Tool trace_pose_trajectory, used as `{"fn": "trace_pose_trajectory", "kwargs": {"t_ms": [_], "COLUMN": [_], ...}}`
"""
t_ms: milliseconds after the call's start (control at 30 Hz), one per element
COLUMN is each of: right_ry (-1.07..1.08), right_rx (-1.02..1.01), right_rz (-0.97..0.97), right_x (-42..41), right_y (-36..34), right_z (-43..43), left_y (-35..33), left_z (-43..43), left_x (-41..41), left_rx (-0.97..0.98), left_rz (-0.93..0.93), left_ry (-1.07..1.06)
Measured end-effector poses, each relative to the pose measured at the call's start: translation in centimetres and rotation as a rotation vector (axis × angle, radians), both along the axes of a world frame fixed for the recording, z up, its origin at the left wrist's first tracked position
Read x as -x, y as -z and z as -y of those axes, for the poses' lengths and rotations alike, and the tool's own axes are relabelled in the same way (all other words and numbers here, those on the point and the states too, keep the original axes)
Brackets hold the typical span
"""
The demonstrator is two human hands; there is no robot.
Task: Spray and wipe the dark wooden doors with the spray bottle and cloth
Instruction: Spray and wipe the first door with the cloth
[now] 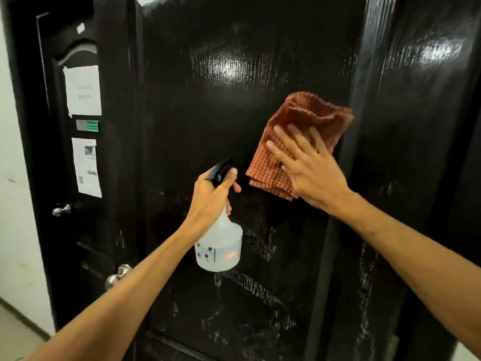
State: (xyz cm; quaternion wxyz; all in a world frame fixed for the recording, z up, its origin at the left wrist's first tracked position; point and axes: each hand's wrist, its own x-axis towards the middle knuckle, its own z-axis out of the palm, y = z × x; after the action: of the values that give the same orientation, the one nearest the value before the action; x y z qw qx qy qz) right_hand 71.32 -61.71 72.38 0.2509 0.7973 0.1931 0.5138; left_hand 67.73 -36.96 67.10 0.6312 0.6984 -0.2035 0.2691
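Note:
A glossy dark wooden door (208,105) fills the middle of the view, streaked with wet marks low down. My right hand (304,165) presses a folded orange checked cloth (307,118) flat against the door's right side with straight, spread fingers. My left hand (213,196) grips the neck of a translucent spray bottle (221,248) with a black trigger head, held just in front of the door, left of and slightly below the cloth.
A second dark door (52,142) at the left carries taped paper sheets (83,89) and a silver knob (62,209). Another silver knob (118,276) sits by my left forearm. A dark glossy frame (421,126) runs down the right. A white wall (15,204) is far left.

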Motion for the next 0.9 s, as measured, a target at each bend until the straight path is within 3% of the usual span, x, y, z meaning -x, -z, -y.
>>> {"fn": "trace_pose_trajectory", "kwargs": {"t_ms": [133, 233, 300, 367, 500, 633, 733, 900], "right_ry": [0.001, 0.031, 0.022, -0.001, 0.065, -0.003, -0.025, 0.053], "right_rx": [0.195, -0.036, -0.082, -0.022, 0.122, -0.169, -0.115, 0.07], "right_rz": [-0.147, -0.063, -0.024, 0.01, -0.16, -0.052, 0.016, -0.093], "right_x": [0.6, 0.7, 1.1, 1.2, 2.4, 2.7, 2.9, 3.6], "right_y": [4.7, -1.2, -3.4, -0.5, 6.8, -1.4, -5.1, 3.5], "right_z": [2.2, 3.0, 2.8, 2.6, 3.9, 5.8, 7.1, 8.2], "left_y": [0.2, 0.0, -0.1, 0.2, 1.1, 0.8, 0.5, 0.5], "left_z": [0.5, 0.6, 0.7, 1.0, 1.5, 2.4, 3.0, 4.1], "left_x": [0.3, 0.5, 0.6, 0.9, 1.6, 2.0, 2.0, 1.9], "left_rx": [-0.008, -0.012, 0.006, 0.013, 0.003, -0.007, 0.002, 0.015], "left_rz": [-0.008, -0.004, 0.003, 0.004, -0.015, -0.021, -0.002, -0.011], "left_ry": [-0.002, -0.015, -0.019, -0.023, 0.014, 0.039, 0.035, 0.072]}}
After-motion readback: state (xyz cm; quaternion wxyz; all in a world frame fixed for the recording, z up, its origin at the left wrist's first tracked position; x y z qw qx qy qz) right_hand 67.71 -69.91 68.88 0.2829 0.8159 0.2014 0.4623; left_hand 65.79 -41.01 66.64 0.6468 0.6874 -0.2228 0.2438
